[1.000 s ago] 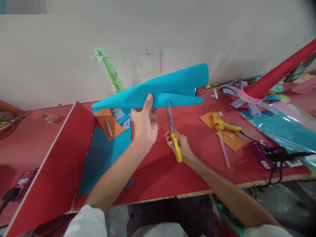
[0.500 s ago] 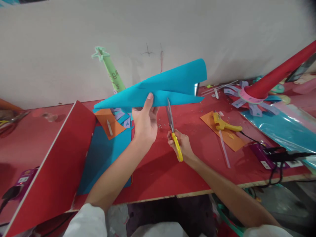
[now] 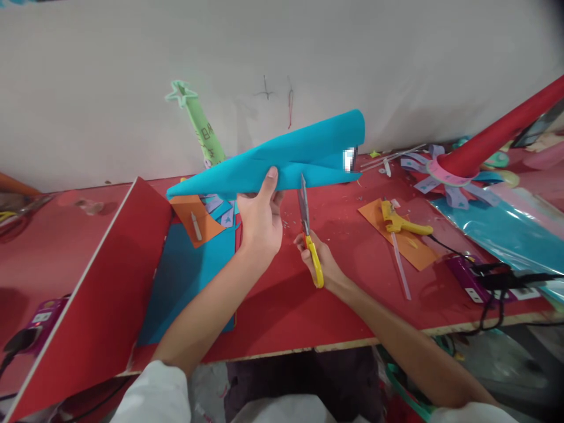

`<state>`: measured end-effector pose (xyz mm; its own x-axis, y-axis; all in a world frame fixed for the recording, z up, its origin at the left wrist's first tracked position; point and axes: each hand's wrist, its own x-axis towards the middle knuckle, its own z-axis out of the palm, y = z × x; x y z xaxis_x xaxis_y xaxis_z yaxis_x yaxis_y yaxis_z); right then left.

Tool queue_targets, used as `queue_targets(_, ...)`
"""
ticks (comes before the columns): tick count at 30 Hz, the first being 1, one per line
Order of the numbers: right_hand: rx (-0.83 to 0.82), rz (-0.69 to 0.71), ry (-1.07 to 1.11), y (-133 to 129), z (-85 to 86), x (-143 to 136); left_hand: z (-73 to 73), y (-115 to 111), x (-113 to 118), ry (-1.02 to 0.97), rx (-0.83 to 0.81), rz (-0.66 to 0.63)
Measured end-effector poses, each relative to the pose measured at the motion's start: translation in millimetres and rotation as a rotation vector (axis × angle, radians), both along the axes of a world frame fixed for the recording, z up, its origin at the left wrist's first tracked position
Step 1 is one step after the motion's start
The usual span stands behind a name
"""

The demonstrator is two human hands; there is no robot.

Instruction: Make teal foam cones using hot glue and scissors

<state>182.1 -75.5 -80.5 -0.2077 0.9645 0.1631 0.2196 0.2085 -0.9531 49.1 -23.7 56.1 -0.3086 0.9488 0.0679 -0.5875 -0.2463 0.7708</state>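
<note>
A blue sheet rolled into a cone [image 3: 308, 141] is held up over the table, its point to the left and its wide end to the right. My left hand [image 3: 262, 220] grips its lower edge, thumb in front and the other fingers partly hidden behind. Yellow-handled scissors [image 3: 315, 261] are in my right hand [image 3: 324, 261], blades upward, with the tips at the lower edge of the cone, right of my left thumb.
An orange sheet [image 3: 414, 249] with a yellow glue gun [image 3: 403, 224] lies right on the red table [image 3: 282, 317]. Behind it rests a red cone [image 3: 497, 132]. Blue sheets [image 3: 185, 294] and a red divider [image 3: 101, 294] are left; a green cone [image 3: 205, 132] stands behind.
The wide end of the blue cone has dipped slightly and shifted a little left. Both hands hold the same things, nearly in place.
</note>
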Motion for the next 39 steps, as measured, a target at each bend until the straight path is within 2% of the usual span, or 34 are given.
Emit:
queue_targets(5,0.004,0.001,0.042,0.9,-1.9,0.0,0.9,-3.7,4.0,-0.015,-0.012,-0.016)
queue_targets(14,0.008,-0.075,-0.019,-1.9,12.8,2.6,-2.8,-2.2,3.5,-0.057,-0.001,-0.054)
queue_targets(17,-0.016,-0.098,-0.017,-2.1,12.5,2.3,-5.0,-2.4,2.9,-0.053,0.012,-0.069)
queue_targets(28,-0.003,-0.126,-0.048,-3.0,12.8,4.1,-0.7,-5.0,4.3,0.086,-0.098,-0.023)
queue_targets(35,-0.013,-0.172,-0.111,-1.9,10.2,5.8,-4.5,-4.0,2.1,0.002,-0.032,-0.053)
queue_targets(39,-0.016,-0.184,-0.122,-0.5,8.0,6.5,-4.6,-4.0,1.0,-0.003,-0.049,-0.045)
